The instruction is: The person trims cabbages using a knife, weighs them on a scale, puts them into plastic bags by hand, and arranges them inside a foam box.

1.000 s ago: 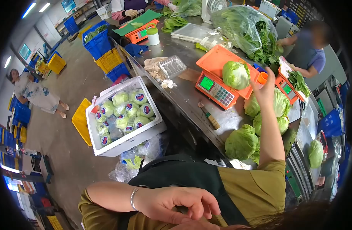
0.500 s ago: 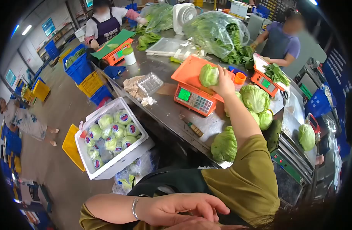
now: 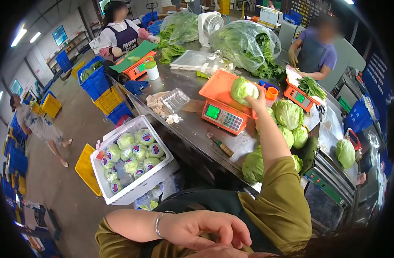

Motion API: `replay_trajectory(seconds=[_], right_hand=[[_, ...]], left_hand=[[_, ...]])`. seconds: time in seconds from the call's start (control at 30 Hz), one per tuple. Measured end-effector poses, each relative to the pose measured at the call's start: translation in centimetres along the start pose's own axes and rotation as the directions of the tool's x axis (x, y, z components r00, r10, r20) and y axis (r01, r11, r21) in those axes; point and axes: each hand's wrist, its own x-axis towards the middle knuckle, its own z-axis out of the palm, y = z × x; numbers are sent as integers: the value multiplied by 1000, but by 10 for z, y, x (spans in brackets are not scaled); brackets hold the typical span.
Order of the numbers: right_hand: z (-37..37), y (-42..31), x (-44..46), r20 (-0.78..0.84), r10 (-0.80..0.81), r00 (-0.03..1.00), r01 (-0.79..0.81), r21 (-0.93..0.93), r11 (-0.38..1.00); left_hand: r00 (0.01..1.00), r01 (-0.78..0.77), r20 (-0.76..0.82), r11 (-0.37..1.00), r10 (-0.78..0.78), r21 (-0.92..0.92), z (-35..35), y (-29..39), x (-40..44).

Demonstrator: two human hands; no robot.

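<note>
My right hand (image 3: 259,101) grips a small head of lettuce (image 3: 239,89) over the right side of an orange scale's pan (image 3: 218,84). The lettuce's pale cut base faces toward my fingers. Whether it touches the pan I cannot tell. Below the pan, the scale's display (image 3: 213,112) glows green. Low in the view and close to the camera is my left hand (image 3: 205,228), with a silver bangle at the wrist. Its fingers are loosely bent and apart, with nothing seen in them. More lettuce heads (image 3: 289,114) lie right of the scale, some behind my right forearm.
A white foam box (image 3: 162,165) holds several wrapped, labelled lettuces. A wooden-handled tool (image 3: 222,147) lies on the metal table (image 3: 184,131), near a clear plastic tray (image 3: 175,99). Two people (image 3: 119,36) (image 3: 317,51) stand across the table by other scales. Bagged greens (image 3: 244,45) lie between them.
The lettuce in my right hand has turned, so its pale base shows more. The whole view has shifted slightly. My left hand stays low in front of me.
</note>
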Motion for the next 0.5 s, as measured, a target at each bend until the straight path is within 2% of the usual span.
replay_trajectory(seconds=[0.07,0.13,0.17,0.27,0.37,0.43,0.5], right_hand=[[-3,-4,-3,-13,259,966,-250,225,942],[-8,-11,-9,22,498,867,-456,438,774],[-8,-9,-14,63,507,860,-456,540,707],[-31,-10,-37,266,366,892,-423,778,465],[-79,-29,-70,316,339,886,-433,824,365],[-114,-43,-100,291,319,902,-411,807,425],[-150,-57,-131,275,309,910,-393,809,438]], left_hand=[[1000,8,28,1000,-8,19,-3,0,-3],[999,20,32,1000,-20,-13,-2,3,-1],[998,51,21,999,-51,16,0,12,1],[988,146,52,989,-146,15,2,29,12],[968,228,126,972,-219,-63,-11,1,2],[954,282,125,958,-274,-57,-15,2,0],[959,242,169,967,-227,-77,-18,-3,1]])
